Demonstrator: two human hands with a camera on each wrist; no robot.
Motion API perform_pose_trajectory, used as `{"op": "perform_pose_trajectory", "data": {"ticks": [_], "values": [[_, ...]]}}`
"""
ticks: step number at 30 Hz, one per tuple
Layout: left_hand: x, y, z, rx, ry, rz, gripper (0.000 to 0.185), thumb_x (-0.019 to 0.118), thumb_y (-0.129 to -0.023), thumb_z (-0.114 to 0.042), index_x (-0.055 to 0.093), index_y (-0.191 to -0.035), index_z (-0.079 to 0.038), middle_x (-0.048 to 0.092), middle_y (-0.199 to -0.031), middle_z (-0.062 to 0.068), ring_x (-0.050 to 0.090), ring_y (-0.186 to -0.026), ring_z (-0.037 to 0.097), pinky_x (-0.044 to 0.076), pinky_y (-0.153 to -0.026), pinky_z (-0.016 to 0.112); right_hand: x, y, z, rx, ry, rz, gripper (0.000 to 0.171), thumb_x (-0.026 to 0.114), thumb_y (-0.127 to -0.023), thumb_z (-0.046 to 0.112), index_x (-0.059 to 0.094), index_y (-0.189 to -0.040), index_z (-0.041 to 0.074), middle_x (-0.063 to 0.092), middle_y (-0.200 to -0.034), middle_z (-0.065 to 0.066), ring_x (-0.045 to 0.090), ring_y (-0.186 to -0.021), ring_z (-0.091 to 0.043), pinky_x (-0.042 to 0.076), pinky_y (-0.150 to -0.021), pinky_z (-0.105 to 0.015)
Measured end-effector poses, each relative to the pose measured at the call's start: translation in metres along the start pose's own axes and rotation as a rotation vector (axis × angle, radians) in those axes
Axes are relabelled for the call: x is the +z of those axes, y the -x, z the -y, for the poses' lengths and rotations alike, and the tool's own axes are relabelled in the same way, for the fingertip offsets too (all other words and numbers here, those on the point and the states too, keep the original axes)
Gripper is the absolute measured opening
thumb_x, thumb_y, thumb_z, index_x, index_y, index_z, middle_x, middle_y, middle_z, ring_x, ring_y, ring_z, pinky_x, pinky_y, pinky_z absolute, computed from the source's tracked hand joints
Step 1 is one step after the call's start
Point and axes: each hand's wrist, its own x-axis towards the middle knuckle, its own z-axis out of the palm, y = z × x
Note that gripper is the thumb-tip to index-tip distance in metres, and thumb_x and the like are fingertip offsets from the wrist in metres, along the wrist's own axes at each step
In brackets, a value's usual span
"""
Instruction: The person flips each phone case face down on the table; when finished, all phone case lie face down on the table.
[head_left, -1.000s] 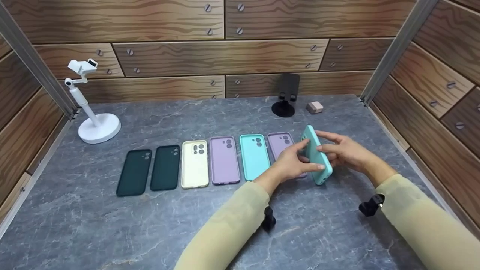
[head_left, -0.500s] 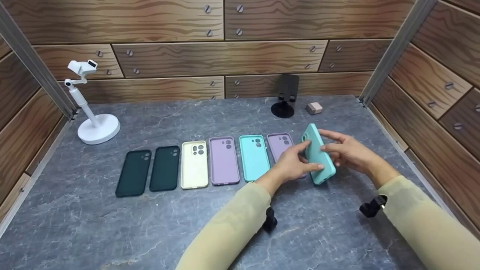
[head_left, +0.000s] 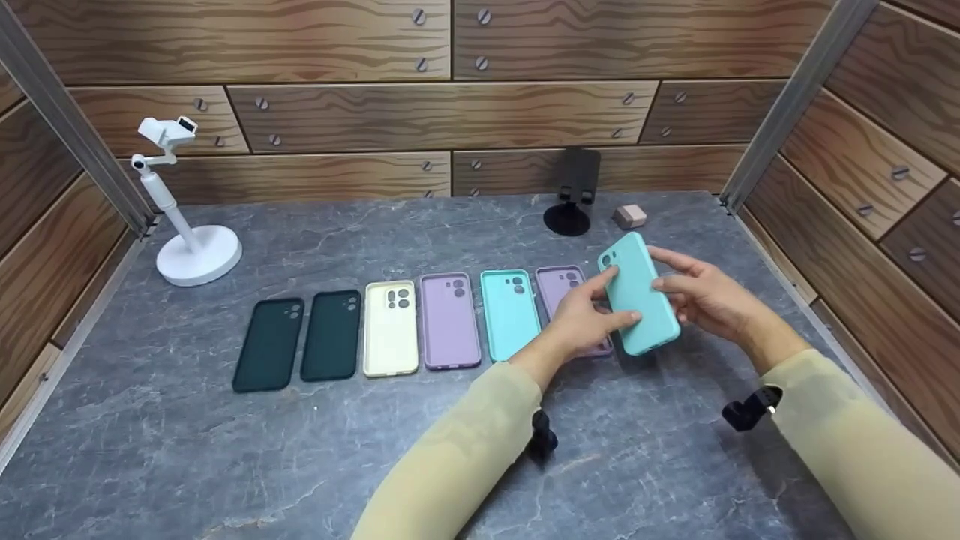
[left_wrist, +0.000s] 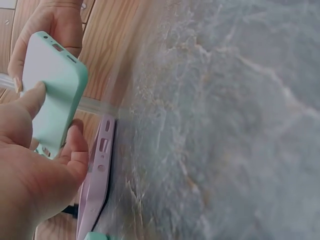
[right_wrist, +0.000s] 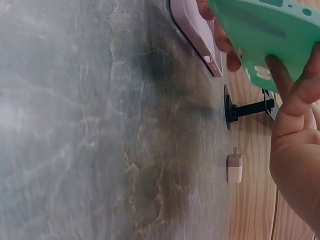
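Both hands hold a turquoise phone case [head_left: 637,296], tilted above the table with its outer back facing the head camera. My left hand [head_left: 581,322] grips its left edge, the thumb pressed on the back near the lower end. At the right edge my right hand [head_left: 712,300] pinches it, with fingers behind. In the right wrist view the hollow inner side of the case [right_wrist: 265,35] and its camera holes show, a right finger lying against it. Partly hidden behind the left hand lies a purple phone case [head_left: 555,289], whose end with port cutouts [left_wrist: 102,160] shows in the left wrist view.
Left of it, a row of phone cases lies inner side up: turquoise [head_left: 510,319], purple [head_left: 450,322], cream [head_left: 390,334], dark green [head_left: 330,337] and another dark green [head_left: 268,349]. Behind stand a black phone stand [head_left: 574,191], a small charger plug [right_wrist: 234,169] and a white stand [head_left: 199,255].
The held turquoise case has turned from nearly edge-on to showing its back broadly, and its lower end has risen slightly. My right hand has shifted a little rightward. The row is unchanged.
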Motion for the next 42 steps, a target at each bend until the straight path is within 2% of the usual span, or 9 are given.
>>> {"op": "perform_pose_trajectory", "data": {"ticks": [5, 9, 15, 22, 29, 34, 36, 38, 42], "values": [[-0.001, -0.003, 0.000, -0.006, -0.006, -0.081, 0.079, 0.087, -0.092, -0.016, 0.049, -0.160, -0.022, 0.066, -0.125, 0.003, 0.067, -0.095, 0.010, 0.057, -0.082, 0.027, -0.004, 0.003, 0.000, -0.011, 0.035, -0.010, 0.073, 0.063, -0.106, 0.004, 0.026, -0.169, 0.008, 0.077, -0.086, -0.007, 0.064, -0.059, -0.010, 0.053, -0.054, -0.022], [-0.001, -0.005, 0.001, -0.017, -0.001, -0.113, 0.080, 0.088, -0.090, -0.013, 0.050, -0.160, -0.020, 0.065, -0.125, 0.000, 0.065, -0.092, 0.008, 0.057, -0.079, 0.025, -0.008, 0.004, 0.001, -0.003, 0.090, -0.034, 0.075, 0.066, -0.106, 0.007, 0.026, -0.169, 0.007, 0.076, -0.082, -0.004, 0.065, -0.062, -0.010, 0.055, -0.058, -0.023], [-0.001, -0.006, -0.001, -0.023, -0.012, -0.114, 0.083, 0.088, -0.089, -0.010, 0.048, -0.161, -0.020, 0.065, -0.132, 0.000, 0.064, -0.088, 0.006, 0.056, -0.076, 0.024, -0.016, 0.007, -0.001, 0.011, 0.174, -0.080, 0.075, 0.069, -0.105, 0.012, 0.027, -0.168, 0.007, 0.076, -0.086, -0.002, 0.066, -0.068, -0.011, 0.058, -0.063, -0.026], [0.001, -0.006, -0.001, -0.011, -0.040, -0.102, 0.085, 0.089, -0.088, -0.007, 0.046, -0.161, -0.018, 0.063, -0.144, 0.004, 0.066, -0.084, 0.006, 0.056, -0.074, 0.024, -0.022, 0.008, -0.006, 0.022, 0.261, -0.116, 0.075, 0.070, -0.105, 0.019, 0.030, -0.167, 0.004, 0.076, -0.099, 0.002, 0.070, -0.076, -0.013, 0.059, -0.069, -0.028], [0.001, -0.006, 0.005, 0.001, -0.093, -0.099, 0.084, 0.090, -0.086, -0.006, 0.048, -0.159, -0.014, 0.064, -0.144, 0.006, 0.065, -0.082, 0.006, 0.055, -0.078, 0.024, -0.024, 0.005, -0.011, 0.022, 0.334, -0.141, 0.072, 0.071, -0.105, 0.022, 0.036, -0.164, 0.000, 0.076, -0.104, 0.002, 0.072, -0.079, -0.015, 0.061, -0.070, -0.030], [0.001, -0.007, 0.006, -0.004, -0.158, -0.099, 0.085, 0.090, -0.086, -0.008, 0.048, -0.159, -0.013, 0.063, -0.146, 0.007, 0.065, -0.080, 0.008, 0.053, -0.083, 0.024, -0.026, 0.002, -0.015, 0.036, 0.392, -0.163, 0.070, 0.072, -0.105, 0.024, 0.039, -0.163, 0.003, 0.075, -0.107, 0.005, 0.073, -0.084, -0.015, 0.061, -0.075, -0.032], [0.001, -0.007, 0.006, -0.009, -0.192, -0.093, 0.086, 0.090, -0.087, -0.011, 0.047, -0.160, -0.014, 0.062, -0.148, 0.006, 0.067, -0.087, 0.010, 0.052, -0.089, 0.025, -0.028, 0.002, -0.017, 0.035, 0.410, -0.169, 0.069, 0.072, -0.105, 0.024, 0.041, -0.162, 0.003, 0.074, -0.110, 0.007, 0.072, -0.089, -0.014, 0.061, -0.078, -0.032], [0.002, -0.006, 0.006, -0.013, -0.231, -0.087, 0.087, 0.091, -0.087, -0.013, 0.046, -0.161, -0.015, 0.062, -0.149, 0.004, 0.068, -0.104, 0.012, 0.050, -0.100, 0.026, -0.028, 0.001, -0.018, 0.032, 0.428, -0.176, 0.067, 0.072, -0.105, 0.024, 0.042, -0.162, 0.004, 0.074, -0.113, 0.007, 0.070, -0.091, -0.011, 0.060, -0.081, -0.031], [0.002, -0.006, 0.006, -0.020, -0.293, -0.078, 0.089, 0.091, -0.086, -0.016, 0.045, -0.162, -0.016, 0.061, -0.150, 0.002, 0.056, -0.136, 0.013, 0.039, -0.115, 0.027, -0.029, 0.000, -0.020, 0.038, 0.470, -0.193, 0.067, 0.074, -0.103, 0.027, 0.046, -0.160, 0.005, 0.072, -0.121, 0.006, 0.067, -0.098, -0.006, 0.058, -0.086, -0.029]]}}
